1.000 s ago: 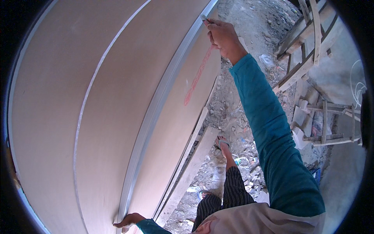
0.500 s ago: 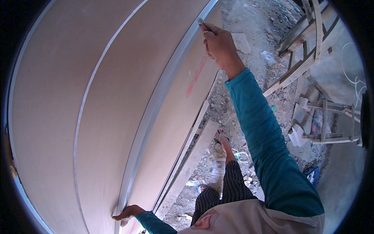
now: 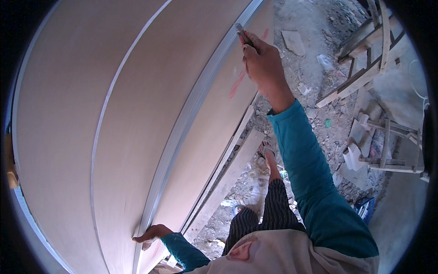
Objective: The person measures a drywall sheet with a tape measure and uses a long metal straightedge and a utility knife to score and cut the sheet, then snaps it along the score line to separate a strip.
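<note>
A long grey metal channel (image 3: 182,121) lies lengthwise on a big tan board (image 3: 132,137). Near its closest end, my left hand (image 3: 154,233) grips the channel, thumb over the far side and the other fingers partly hidden. My right hand (image 3: 265,64) is closed around a utility knife (image 3: 245,38) with a red and dark handle. The knife's grey tip meets the channel's right edge toward the upper part of the board. Red marks (image 3: 237,84) show on the board just below my right hand.
Wooden planks (image 3: 223,182) run beneath the board's right edge. Rubble and scraps cover the ground (image 3: 315,82), where my sandalled foot (image 3: 267,148) stands. Wooden trestles (image 3: 360,73) stand at the right. A pale strip (image 3: 102,109) curves along the board's left part.
My right hand has slid the knife a short way toward me along the channel. My left hand keeps its hold. The whole view has shifted slightly.
</note>
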Motion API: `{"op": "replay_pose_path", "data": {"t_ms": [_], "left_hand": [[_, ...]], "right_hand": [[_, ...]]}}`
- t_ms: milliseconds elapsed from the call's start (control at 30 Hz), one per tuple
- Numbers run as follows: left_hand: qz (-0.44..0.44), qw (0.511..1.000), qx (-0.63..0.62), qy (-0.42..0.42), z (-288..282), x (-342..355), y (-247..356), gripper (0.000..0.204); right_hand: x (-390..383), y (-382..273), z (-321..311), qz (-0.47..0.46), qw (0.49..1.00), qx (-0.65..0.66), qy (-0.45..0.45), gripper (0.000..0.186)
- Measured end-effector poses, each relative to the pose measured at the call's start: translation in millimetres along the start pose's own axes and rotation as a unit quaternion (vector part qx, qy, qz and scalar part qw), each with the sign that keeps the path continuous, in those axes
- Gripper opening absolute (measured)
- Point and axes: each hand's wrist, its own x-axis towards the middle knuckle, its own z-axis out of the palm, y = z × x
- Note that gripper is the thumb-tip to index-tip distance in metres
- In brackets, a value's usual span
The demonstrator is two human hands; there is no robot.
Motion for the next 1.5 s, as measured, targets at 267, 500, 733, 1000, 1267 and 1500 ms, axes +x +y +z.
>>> {"op": "replay_pose_path", "data": {"t_ms": [267, 500, 733, 1000, 1267, 1500], "left_hand": [[0.028, 0.999, -0.007, 0.025, 1.1, 5.1, -6.8, 0.119], [0.046, 0.998, -0.012, 0.034, -2.4, 7.7, -6.4, 0.119], [0.068, 0.996, -0.020, 0.050, 1.0, -4.5, 1.3, 0.120], [0.050, 0.998, 0.016, 0.026, -1.9, -13.3, 7.3, 0.117], [0.070, 0.995, 0.054, 0.041, -0.9, -6.6, 1.0, 0.125], [0.071, 0.995, 0.058, 0.025, -3.5, -10.7, 3.9, 0.120]], "right_hand": [[-57.6, 1.2, 18.0, 0.012, 0.999, 0.014, -0.038, 0.039], [-107.0, 8.3, 40.0, -0.002, 0.999, -0.023, -0.044, 0.043], [-154.2, 10.8, 54.5, -0.019, 0.995, -0.061, -0.076, 0.045], [-204.3, 10.3, 72.6, -0.040, 0.988, -0.098, -0.111, 0.047], [-260.3, 10.1, 97.0, -0.032, 0.986, -0.116, -0.118, 0.048], [-312.0, 23.1, 114.1, -0.057, 0.978, -0.133, -0.153, 0.049]]}}
